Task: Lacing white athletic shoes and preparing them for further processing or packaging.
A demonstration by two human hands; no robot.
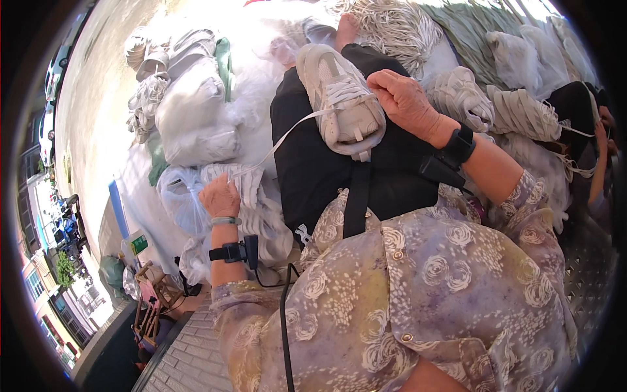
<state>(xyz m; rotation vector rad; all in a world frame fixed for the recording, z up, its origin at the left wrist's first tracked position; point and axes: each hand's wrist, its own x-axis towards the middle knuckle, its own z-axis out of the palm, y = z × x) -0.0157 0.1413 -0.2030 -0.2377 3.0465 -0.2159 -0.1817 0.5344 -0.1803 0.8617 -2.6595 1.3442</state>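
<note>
Shoe point(341, 104) on lap point(300, 189) | left hand point(220, 197) pinching lace point(285, 137) | right hand point(406, 101): grip unclear | shoes point(460, 98), lace pile point(400, 32) nearby

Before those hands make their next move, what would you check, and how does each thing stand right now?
1. Shoe supported: ok, it rests on the lap in black trousers.
2. Laced side in sight: ok, it faces up.
3. Lace held: ok, it runs from the shoe to the left hand.
4. Right hand gripping something: cannot tell; its fingertips are at the shoe's side, too small to read.
5. Black cable away from the lace: ok, it hangs against the patterned shirt.
</note>
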